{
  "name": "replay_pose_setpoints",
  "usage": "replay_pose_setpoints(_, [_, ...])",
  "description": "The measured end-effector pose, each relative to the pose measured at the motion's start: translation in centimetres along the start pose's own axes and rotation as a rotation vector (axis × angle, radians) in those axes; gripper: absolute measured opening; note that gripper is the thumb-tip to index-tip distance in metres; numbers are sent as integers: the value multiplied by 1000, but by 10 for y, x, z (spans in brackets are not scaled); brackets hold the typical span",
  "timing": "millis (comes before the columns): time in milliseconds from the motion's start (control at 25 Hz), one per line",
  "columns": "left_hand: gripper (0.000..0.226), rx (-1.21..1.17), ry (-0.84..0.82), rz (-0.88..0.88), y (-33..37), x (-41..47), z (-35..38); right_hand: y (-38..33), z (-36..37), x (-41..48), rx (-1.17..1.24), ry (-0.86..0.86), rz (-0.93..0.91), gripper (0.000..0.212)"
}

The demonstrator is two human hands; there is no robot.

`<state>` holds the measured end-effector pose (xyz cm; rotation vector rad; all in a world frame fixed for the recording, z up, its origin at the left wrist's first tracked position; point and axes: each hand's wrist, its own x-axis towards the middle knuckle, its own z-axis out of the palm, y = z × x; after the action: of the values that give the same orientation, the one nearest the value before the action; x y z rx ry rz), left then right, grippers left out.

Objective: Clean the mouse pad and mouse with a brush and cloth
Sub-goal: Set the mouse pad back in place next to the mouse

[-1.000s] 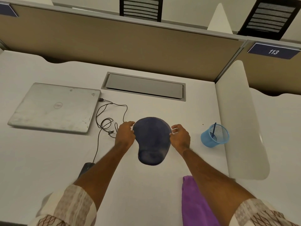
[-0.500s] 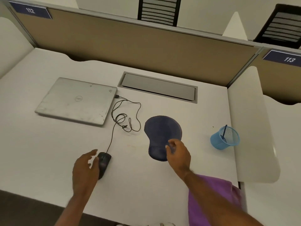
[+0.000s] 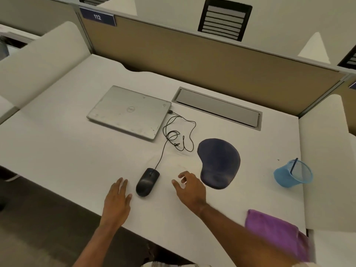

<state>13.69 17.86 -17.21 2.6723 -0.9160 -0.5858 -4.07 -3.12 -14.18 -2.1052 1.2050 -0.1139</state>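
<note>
Both my arms are stretched out in front of me, bare forearms coming in from the near edge. My left hand is flat, palm down, fingers straight and together pointing away from me. My right hand is palm down too but looser, fingers spread and a bit curled. Neither one's gripping anything, and they're well apart.

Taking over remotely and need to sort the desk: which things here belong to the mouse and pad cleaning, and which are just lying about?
For the job:
mouse
mouse pad
purple cloth
blue-handled tool, possibly the brush, in the blue mesh cup

Just lying about:
closed laptop, which the mouse cable runs to
desk cable hatch

Both hands, left hand and right hand, hold nothing.
</note>
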Motion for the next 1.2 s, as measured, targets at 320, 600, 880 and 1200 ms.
replay_pose_setpoints(320, [74, 77, -69, 90, -13, -10, 18, 3, 37, -14, -351, -120, -109, 58])
replay_pose_setpoints(600, [74, 74, -51, 122, -16, -11, 24, -3, 44, -14, -326, -38, -82, 56])
replay_pose_setpoints(880, [71, 95, -34, 107, -16, -11, 24, -68, 62, -8, -8, 35, 30, 75])
replay_pose_setpoints(1200, [75, 91, -38, 101, -14, -11, 23, -110, 83, 4, 2, -24, 148, 105])
